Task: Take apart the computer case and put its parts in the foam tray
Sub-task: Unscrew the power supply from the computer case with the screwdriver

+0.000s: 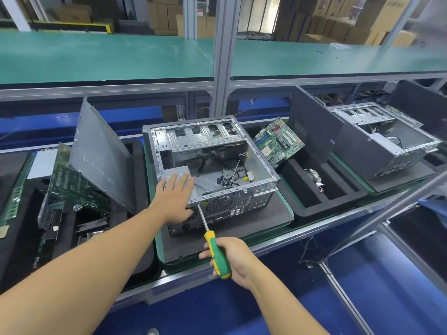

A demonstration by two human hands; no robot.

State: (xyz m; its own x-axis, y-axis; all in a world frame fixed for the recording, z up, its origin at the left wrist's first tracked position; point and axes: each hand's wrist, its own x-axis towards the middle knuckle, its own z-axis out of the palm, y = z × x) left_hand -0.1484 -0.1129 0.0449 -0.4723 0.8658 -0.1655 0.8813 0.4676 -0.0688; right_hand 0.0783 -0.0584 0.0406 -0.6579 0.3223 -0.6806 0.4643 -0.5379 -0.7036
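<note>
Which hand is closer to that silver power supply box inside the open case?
Left. The left hand lies open on the power supply; the right hand grips a screwdriver outside the case, nearer the person.

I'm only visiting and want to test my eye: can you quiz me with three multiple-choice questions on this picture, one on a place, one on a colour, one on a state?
1. Where is the bright green motherboard? A) leaning in the foam tray right of the open case; B) on the upper shelf; C) inside the case.
2. What colours is the screwdriver handle? A) red and black; B) green and yellow; C) blue and white.
3. How is the left hand? A) clenched in a fist; B) flat, fingers straight, on the case; C) pinching a cable.
Answers: 1 A, it is propped on the tray's edge beside the case; 2 B, green grip with yellow ends; 3 B, its palm lies on the case's near corner.
</note>
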